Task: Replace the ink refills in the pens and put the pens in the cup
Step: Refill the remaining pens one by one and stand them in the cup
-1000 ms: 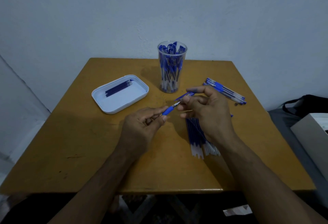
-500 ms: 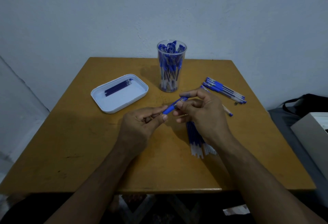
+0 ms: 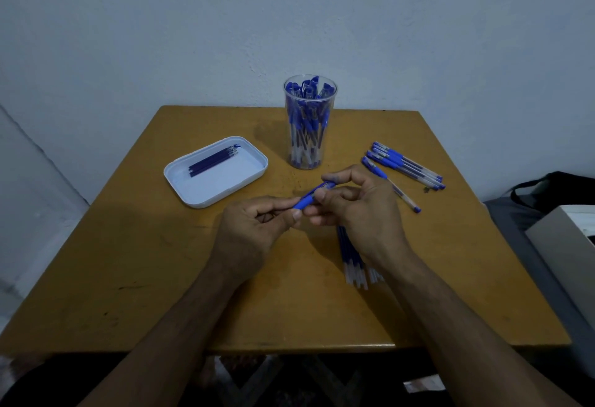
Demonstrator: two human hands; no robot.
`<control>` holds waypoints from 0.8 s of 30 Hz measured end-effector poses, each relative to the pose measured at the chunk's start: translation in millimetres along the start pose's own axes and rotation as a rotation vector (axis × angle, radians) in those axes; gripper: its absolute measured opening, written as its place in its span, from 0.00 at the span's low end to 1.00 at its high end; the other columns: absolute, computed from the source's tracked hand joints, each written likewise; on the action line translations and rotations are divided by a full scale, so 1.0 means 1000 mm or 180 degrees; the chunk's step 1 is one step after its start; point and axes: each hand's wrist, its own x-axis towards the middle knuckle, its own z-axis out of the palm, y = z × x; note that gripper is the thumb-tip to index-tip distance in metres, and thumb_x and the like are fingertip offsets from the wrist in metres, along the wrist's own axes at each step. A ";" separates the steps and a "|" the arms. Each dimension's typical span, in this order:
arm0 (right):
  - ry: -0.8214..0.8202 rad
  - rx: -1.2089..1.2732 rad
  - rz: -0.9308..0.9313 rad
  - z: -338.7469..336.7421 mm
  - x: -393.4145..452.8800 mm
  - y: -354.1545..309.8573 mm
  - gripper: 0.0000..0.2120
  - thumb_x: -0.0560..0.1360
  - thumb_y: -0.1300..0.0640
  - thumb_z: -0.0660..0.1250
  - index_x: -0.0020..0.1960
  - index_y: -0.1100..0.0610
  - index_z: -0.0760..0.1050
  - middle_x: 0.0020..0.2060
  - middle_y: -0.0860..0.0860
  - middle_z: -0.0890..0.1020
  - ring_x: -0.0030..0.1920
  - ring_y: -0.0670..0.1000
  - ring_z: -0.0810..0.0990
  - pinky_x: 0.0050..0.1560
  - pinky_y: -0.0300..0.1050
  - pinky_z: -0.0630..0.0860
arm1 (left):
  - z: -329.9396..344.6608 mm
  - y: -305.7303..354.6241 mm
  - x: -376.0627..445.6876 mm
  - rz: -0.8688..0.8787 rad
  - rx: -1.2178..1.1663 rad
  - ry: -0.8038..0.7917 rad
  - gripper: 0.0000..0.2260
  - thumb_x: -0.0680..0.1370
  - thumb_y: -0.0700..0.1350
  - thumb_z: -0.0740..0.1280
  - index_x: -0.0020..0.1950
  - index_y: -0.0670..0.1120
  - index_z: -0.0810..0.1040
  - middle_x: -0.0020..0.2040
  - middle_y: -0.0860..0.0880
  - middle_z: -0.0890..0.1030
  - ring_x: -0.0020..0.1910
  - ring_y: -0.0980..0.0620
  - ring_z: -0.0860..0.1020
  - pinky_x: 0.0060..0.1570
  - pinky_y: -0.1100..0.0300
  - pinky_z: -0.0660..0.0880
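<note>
Over the middle of the wooden table [image 3: 128,277], both hands hold one blue pen [image 3: 310,198]. My left hand [image 3: 254,229] pinches its blue grip end between thumb and fingers. My right hand [image 3: 360,210] pinches the cap end, and the two hands nearly touch. A clear plastic cup [image 3: 309,123] full of blue pens stands at the back centre. Several capped pens [image 3: 405,165] lie to the right of the cup. A bundle of refills [image 3: 352,261] lies partly hidden under my right wrist.
A white tray [image 3: 215,171] with a few dark refills [image 3: 212,162] sits at the back left. Off the table's right edge are a black bag [image 3: 553,191] and a pale box [image 3: 566,245]. A wall runs close behind the table.
My right hand has slid the cap piece down onto the pen, covering the bare tip seen one second ago. The hands have come closer together.
</note>
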 end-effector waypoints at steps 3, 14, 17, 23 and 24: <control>-0.0005 -0.0037 0.0032 0.002 0.000 0.000 0.10 0.78 0.64 0.70 0.58 0.60 0.76 0.38 0.60 0.86 0.40 0.59 0.87 0.43 0.56 0.85 | 0.001 0.000 0.000 0.0025 0.0048 -0.0007 0.12 0.77 0.43 0.73 0.60 0.44 0.84 0.46 0.51 0.87 0.45 0.52 0.85 0.45 0.58 0.82; 0.0399 -0.0261 -0.0428 -0.003 0.002 -0.012 0.12 0.77 0.66 0.71 0.59 0.56 0.77 0.38 0.57 0.82 0.43 0.51 0.88 0.37 0.54 0.85 | 0.004 0.000 -0.001 0.0044 0.0206 0.0020 0.16 0.81 0.42 0.70 0.68 0.47 0.80 0.58 0.53 0.85 0.59 0.54 0.83 0.58 0.58 0.79; 0.0621 -0.0468 -0.0735 -0.008 0.008 -0.025 0.13 0.78 0.63 0.72 0.60 0.54 0.77 0.40 0.55 0.81 0.43 0.51 0.87 0.35 0.52 0.84 | 0.001 0.000 0.002 0.0080 0.0860 0.0034 0.17 0.82 0.46 0.68 0.71 0.50 0.77 0.64 0.56 0.82 0.62 0.62 0.79 0.62 0.60 0.77; 0.0835 -0.0415 -0.1120 -0.008 0.028 -0.073 0.12 0.79 0.64 0.70 0.60 0.53 0.77 0.40 0.54 0.82 0.42 0.50 0.87 0.33 0.49 0.84 | 0.005 -0.003 0.023 0.0216 0.2304 -0.0446 0.23 0.82 0.55 0.65 0.77 0.54 0.69 0.71 0.55 0.74 0.69 0.56 0.72 0.68 0.55 0.72; 0.0882 -0.0410 -0.1198 -0.007 0.033 -0.082 0.13 0.79 0.64 0.70 0.61 0.53 0.76 0.41 0.54 0.83 0.42 0.50 0.87 0.34 0.49 0.84 | 0.006 -0.002 0.028 0.0281 0.2405 -0.0531 0.24 0.82 0.56 0.64 0.77 0.54 0.68 0.72 0.55 0.73 0.70 0.56 0.70 0.69 0.54 0.72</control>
